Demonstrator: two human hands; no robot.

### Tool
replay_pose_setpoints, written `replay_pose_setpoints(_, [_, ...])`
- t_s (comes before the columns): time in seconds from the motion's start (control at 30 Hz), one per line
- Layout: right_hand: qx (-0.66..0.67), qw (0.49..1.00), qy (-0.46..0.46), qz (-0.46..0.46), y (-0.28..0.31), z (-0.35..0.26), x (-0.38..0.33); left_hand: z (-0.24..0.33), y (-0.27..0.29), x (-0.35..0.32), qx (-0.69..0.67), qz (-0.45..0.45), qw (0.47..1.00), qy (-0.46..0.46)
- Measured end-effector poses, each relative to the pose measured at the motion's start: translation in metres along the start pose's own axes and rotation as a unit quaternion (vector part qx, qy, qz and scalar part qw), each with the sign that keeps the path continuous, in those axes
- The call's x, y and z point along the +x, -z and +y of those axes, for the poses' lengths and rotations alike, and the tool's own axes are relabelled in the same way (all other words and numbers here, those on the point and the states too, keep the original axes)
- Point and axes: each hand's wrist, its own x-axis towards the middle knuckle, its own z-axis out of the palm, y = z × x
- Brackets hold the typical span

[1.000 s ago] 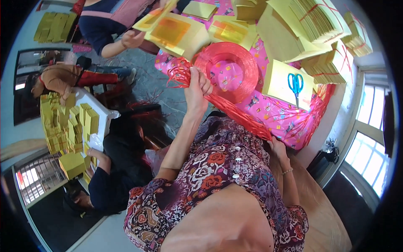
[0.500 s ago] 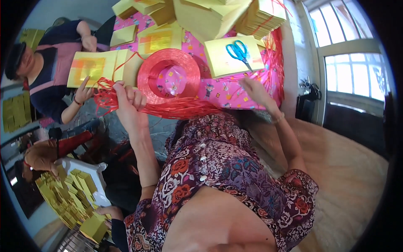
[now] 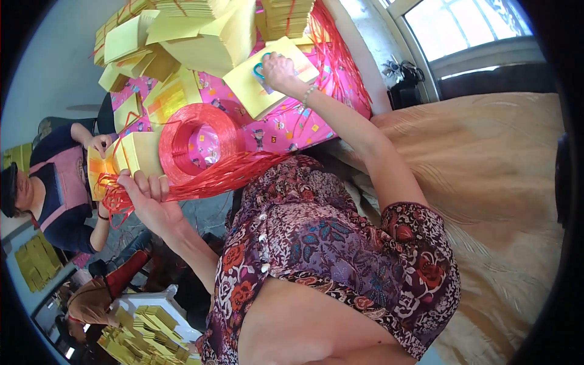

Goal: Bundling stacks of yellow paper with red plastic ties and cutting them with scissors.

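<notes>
While the left hand [image 3: 149,201] holds a bundle of red strips [image 3: 228,174], its fingers folded around the strips near one end, the right hand [image 3: 281,73] lies over blue-handled scissors [image 3: 257,71] on a yellow paper stack [image 3: 242,85]. The right fingers are bent and touch the handles; whether they have closed on them cannot be told. The hand covers most of the scissors, and the blades are hard to make out. A loose tuft of strips projects left of the left hand, overlapping a co-worker's paper [image 3: 97,170]; the bundle's other end runs rightward along the near edge of the counter [image 3: 258,139], beside the wearer's blouse [image 3: 316,213]. A roll of red strip [image 3: 174,143] lies just beyond the bundle. Pink patterned cloth separates the roll from the scissors' stack. The upper border cuts off the tied paper bundles [image 3: 286,21] behind.
</notes>
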Motion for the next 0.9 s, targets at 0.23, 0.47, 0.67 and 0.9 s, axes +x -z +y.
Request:
replay_pose_setpoints(0.23, [-0.003, 0.995, 0.076, 0.072, -0.009, 0.004, -0.006, -0.002, 0.013, 0.005, 0.002, -0.038, 0.999, 0.011])
replay_pose_setpoints(0.47, [0.003, 0.997, 0.064, 0.036, -0.011, 0.013, 0.007, -0.020, 0.010, 0.002, -0.002, -0.021, 0.996, 0.090])
replay_pose_setpoints(0.67, [0.014, 0.979, 0.204, -0.006, 0.019, 0.005, -0.010, -0.017, 0.003, -0.003, -0.001, -0.002, 0.997, 0.082])
replay_pose_setpoints(0.9, [0.010, 0.948, 0.319, 0.003, 0.028, 0.040, -0.035, -0.019, 0.012, -0.004, -0.009, -0.007, 0.996, 0.088])
